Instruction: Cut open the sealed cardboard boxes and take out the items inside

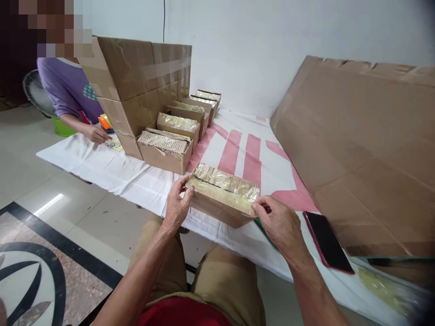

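A small cardboard box (217, 209) sits at the near edge of the table in front of me, its top lined with clear plastic packets over yellowish paper. My left hand (178, 199) grips its left end, thumb on the near top edge and fingers around the side. At the right end, my right hand (277, 219) pinches the near top corner between thumb and fingers. Beneath that hand a green edge of something shows, mostly hidden. Further left stands a similar cardboard box (165, 156), with several more lined up behind it.
A tall wall of stacked taped cartons (132, 68) stands on the left. Behind it a person in a purple top (68, 86) rests a hand near a yellow card. A large cardboard sheet (367, 149) leans at right, beside a phone (328, 242) on the white-and-pink cloth (251, 158).
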A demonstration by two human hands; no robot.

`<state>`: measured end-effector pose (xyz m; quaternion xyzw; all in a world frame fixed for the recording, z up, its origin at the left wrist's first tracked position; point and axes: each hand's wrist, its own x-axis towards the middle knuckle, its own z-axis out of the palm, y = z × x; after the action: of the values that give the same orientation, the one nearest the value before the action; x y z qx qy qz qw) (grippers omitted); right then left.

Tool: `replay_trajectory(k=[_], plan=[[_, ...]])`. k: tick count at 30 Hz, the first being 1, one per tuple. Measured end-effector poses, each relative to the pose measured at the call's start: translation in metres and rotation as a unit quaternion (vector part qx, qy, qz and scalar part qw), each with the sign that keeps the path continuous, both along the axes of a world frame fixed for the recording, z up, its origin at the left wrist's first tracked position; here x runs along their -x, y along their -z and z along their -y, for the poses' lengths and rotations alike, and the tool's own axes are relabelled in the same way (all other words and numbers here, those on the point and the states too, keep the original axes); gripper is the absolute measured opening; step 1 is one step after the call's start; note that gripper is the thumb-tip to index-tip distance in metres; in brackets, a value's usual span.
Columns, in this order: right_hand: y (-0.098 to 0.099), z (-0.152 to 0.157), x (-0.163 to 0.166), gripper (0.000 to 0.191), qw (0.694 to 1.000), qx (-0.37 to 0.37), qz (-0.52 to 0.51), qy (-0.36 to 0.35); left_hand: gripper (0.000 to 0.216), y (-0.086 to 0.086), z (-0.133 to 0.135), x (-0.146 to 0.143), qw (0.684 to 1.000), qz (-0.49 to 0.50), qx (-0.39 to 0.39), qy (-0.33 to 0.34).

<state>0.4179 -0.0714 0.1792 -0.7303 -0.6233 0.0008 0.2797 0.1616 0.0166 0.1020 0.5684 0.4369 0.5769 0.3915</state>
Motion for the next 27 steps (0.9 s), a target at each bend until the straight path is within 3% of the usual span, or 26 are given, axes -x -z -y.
replay_trajectory(k=[5,11,15,19,21,24,27], plan=[[0.004,0.003,0.005,0.018,1.000,-0.006,0.004,0.029,0.042,-0.003,0.003,0.001,1.000,0.009,0.009,0.002],[0.003,-0.004,0.008,0.020,0.989,0.004,0.146,0.022,0.045,-0.002,0.005,0.001,1.000,0.010,0.023,-0.006],[0.016,-0.005,0.005,0.020,0.990,-0.075,0.119,0.011,0.045,0.001,0.005,0.003,0.999,0.019,0.024,-0.007],[0.027,0.006,0.003,0.014,0.968,-0.243,0.059,-0.034,0.052,-0.006,0.001,0.007,1.000,0.025,0.011,0.012],[0.027,0.015,0.004,0.010,0.956,-0.282,0.029,-0.073,0.052,-0.014,-0.001,0.010,0.999,-0.002,-0.021,0.025],[0.023,0.032,0.004,0.010,0.951,-0.258,-0.030,-0.166,0.036,-0.023,-0.003,0.017,0.994,-0.064,-0.078,0.040],[0.016,0.051,-0.001,0.014,0.946,-0.175,-0.119,-0.246,0.021,-0.022,-0.002,0.029,0.983,-0.109,-0.122,0.082]])
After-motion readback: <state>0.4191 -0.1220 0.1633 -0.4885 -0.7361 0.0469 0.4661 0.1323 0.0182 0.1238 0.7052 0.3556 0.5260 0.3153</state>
